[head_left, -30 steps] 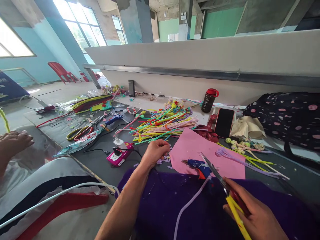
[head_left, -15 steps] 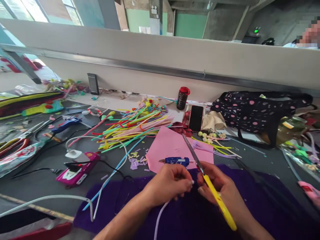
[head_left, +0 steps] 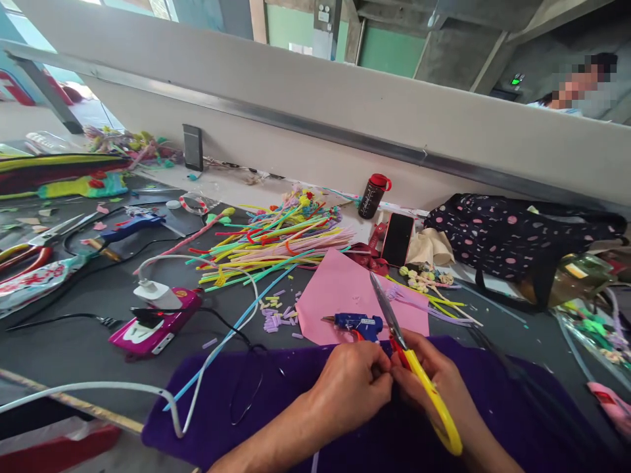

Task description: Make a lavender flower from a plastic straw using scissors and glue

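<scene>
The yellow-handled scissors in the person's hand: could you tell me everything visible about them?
These slim scissors with a yellow handle loop have grey metal blades that look closed or nearly so. The loop looks like plastic; a red part shows near the pivot, and fingers hide some of the rest. The person's right hand holds them aslant, blades pointing away over a pink, flat sheet, the loop toward the person above dark purple cloth. Whether the tips touch the sheet is unclear.
</scene>
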A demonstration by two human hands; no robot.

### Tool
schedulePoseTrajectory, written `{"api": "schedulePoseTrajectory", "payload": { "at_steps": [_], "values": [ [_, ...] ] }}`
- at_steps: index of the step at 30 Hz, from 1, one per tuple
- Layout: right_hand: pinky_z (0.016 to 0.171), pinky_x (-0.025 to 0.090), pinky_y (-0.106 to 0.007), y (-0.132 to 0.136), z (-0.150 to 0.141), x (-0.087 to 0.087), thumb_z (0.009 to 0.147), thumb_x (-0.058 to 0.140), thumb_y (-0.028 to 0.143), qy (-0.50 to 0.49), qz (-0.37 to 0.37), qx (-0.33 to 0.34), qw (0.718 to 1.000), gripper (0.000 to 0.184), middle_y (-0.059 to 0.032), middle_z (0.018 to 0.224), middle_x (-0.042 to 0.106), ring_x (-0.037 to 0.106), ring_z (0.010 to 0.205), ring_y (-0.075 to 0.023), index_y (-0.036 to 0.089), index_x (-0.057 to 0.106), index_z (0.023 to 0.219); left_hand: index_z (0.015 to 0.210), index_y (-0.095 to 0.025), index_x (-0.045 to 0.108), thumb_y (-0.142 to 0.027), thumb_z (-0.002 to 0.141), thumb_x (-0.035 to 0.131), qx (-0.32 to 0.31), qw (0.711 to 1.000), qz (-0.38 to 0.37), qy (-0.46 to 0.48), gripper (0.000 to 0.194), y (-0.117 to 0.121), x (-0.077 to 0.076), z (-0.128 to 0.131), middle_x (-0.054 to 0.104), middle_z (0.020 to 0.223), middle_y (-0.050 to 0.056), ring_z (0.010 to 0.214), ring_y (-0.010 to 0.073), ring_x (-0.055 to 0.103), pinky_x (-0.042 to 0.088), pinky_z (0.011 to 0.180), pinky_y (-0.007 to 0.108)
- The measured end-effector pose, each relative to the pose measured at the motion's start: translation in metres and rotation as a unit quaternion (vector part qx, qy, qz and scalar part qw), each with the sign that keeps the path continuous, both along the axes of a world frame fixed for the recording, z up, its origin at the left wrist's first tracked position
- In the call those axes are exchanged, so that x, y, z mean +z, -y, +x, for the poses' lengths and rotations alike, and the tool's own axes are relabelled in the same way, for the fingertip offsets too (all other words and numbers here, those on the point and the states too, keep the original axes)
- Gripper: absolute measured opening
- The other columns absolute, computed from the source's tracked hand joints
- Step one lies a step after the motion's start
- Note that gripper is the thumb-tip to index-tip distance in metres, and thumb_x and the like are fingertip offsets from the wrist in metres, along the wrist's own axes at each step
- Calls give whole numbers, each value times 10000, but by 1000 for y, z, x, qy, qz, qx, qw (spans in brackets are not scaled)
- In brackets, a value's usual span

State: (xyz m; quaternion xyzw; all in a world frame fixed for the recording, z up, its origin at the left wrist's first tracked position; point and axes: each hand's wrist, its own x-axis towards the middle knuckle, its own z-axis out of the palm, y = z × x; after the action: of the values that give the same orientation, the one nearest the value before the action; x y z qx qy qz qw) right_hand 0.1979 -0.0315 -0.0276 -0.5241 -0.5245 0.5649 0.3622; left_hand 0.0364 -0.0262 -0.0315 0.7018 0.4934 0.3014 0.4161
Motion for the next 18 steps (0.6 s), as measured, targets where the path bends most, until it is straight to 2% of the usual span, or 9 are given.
{"api": "schedulePoseTrajectory", "payload": {
  "at_steps": [4,8,14,18],
  "values": [
    [361,316,-167,-3,-6,4,710,693,350,16,0,10,1000,520,67,593,492,396,406,-56,202,490,1165,701,-177,616,-124,695,492,19,999,29,4,134,0,-3,-1,595,578,-11,500,95,497,324,477,197],
    [363,310,-144,-7,-14,10,709,693,287,-10,14,-4,1000,461,77,605,488,375,403,-35,212,489,1117,703,-171,620,-133,708,507,33,999,33,26,120,-3,-3,-3,590,592,-11,491,85,469,321,470,195],
    [376,365,-156,-12,-16,12,763,630,315,-73,44,-26,996,410,65,598,529,447,414,-56,205,451,1115,733,-162,623,-184,753,534,78,984,-58,151,93,-13,0,-9,597,639,-9,544,88,491,369,492,187],
    [383,377,-153,-14,-12,6,800,588,289,-110,61,-36,991,330,64,585,536,450,419,-56,192,466,1091,881,-159,599,-270,747,601,50,943,-178,278,174,-16,1,-8,566,673,-17,485,73,472,351,390,167]
  ]
}}
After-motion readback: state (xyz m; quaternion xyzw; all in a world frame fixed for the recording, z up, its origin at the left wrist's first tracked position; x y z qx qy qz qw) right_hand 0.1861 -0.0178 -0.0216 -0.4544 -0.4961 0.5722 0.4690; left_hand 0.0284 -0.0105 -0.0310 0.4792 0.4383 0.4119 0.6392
